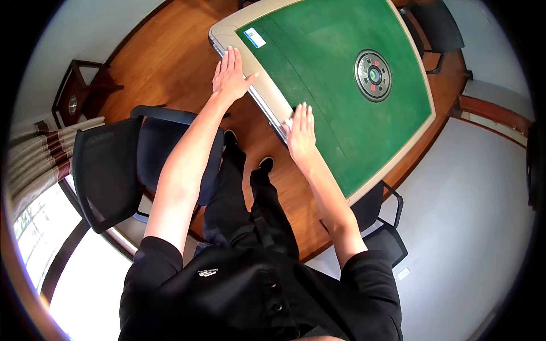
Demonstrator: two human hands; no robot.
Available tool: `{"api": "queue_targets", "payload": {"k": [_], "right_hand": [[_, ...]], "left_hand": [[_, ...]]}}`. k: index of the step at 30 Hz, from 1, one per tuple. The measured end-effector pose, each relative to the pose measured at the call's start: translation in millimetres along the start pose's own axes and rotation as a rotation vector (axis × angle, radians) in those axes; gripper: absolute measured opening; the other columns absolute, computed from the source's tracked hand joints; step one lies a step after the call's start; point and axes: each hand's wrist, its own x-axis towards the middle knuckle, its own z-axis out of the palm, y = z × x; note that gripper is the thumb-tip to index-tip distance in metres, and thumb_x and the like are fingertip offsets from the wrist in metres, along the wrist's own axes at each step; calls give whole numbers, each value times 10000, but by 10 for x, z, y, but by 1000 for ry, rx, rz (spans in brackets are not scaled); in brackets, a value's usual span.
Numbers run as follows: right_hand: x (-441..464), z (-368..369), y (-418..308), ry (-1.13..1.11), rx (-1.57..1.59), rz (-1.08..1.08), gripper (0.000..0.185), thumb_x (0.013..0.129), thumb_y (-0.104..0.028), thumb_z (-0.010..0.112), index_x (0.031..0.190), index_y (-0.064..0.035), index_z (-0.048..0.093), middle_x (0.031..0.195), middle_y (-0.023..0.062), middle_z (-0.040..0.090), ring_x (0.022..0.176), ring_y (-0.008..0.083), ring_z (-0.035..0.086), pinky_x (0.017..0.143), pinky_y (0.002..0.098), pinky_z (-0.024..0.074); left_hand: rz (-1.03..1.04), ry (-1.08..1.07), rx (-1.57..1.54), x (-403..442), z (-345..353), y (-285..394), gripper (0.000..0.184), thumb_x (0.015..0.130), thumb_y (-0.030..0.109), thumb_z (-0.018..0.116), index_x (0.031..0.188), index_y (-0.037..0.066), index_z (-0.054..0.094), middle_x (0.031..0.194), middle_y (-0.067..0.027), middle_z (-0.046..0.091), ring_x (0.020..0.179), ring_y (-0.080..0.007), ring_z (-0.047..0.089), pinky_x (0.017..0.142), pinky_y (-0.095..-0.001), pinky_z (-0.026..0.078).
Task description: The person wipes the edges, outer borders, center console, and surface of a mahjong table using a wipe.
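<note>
A mahjong table [392, 128] with a green felt top and a round black centre panel [373, 75] stands in front of me. My left hand [230, 78] lies on its beige rim [267, 85] near the far left corner, fingers stretched out and thumb apart. Further along the same side, my right hand [300, 136] rests over the rim and the felt's edge, with its fingers straight. A small white bit [289, 122] shows by the right thumb, beside a dark patch; what they are I cannot make out. The palms are hidden.
A white and blue label [254, 37] lies on the felt. Black chairs stand at the left [108, 173], far right [435, 28] and near right [381, 233] of the table. A dark wooden side stand [73, 102] is by the wall, above the curtain [42, 150].
</note>
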Motion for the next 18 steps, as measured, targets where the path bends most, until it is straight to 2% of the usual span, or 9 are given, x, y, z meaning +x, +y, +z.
{"api": "queue_targets", "payload": {"k": [1,5,7,8,11,14,15,18], "right_hand": [[-171,-63,71,-15,-17,20,811,1064,-328,719,1655,98,363,1727,305,383,1628,469,336,1334,554,310],[-415,-111,220,-29,-73,34,802,1059,-295,731,1638,123,368,1708,316,401,1615,475,357,1329,556,321],[-363,-69,202,-24,-92,14,793,1061,-287,727,1637,125,369,1713,318,391,1617,479,349,1330,557,320],[-313,-35,190,-15,-112,-6,785,1064,-280,724,1635,126,370,1718,319,381,1619,483,341,1331,558,318],[-34,39,9,-21,-121,-21,771,1070,-274,714,1635,124,371,1729,323,354,1628,485,320,1331,562,321],[396,235,-233,1,-103,-14,773,1075,-292,703,1637,122,370,1737,321,340,1634,492,301,1335,573,313],[556,273,-332,47,-90,-48,774,1083,-303,685,1641,125,362,1732,331,341,1635,492,300,1340,584,299],[1220,461,-753,85,-51,-75,774,1114,-338,610,1650,145,331,1741,353,312,1649,495,271,1359,574,252]], "left_hand": [[-9,3,-14,42,8,29,917,1128,549,480,1769,2,119,1855,-215,112,1713,-365,159,1375,-509,219],[4,87,-75,149,266,-3,900,1135,517,485,1759,-24,129,1846,-243,114,1709,-388,159,1373,-513,225],[53,191,-114,112,310,-38,827,1149,433,489,1759,-12,150,1843,-238,133,1703,-389,182,1370,-509,243],[51,188,-113,121,324,-75,827,1149,433,489,1759,-12,150,1843,-238,133,1703,-389,182,1370,-509,243],[105,181,-79,115,276,-140,737,1154,303,497,1760,20,186,1841,-213,168,1685,-378,246,1363,-482,286],[108,82,-97,107,107,-186,720,1147,270,502,1762,40,206,1835,-196,208,1673,-371,280,1351,-458,319],[129,123,-87,114,112,-218,665,1142,226,493,1745,43,278,1811,-205,278,1645,-384,341,1333,-453,356],[137,87,-109,183,49,-254,617,1142,202,479,1718,28,343,1786,-228,327,1622,-398,384,1323,-468,369]]}}
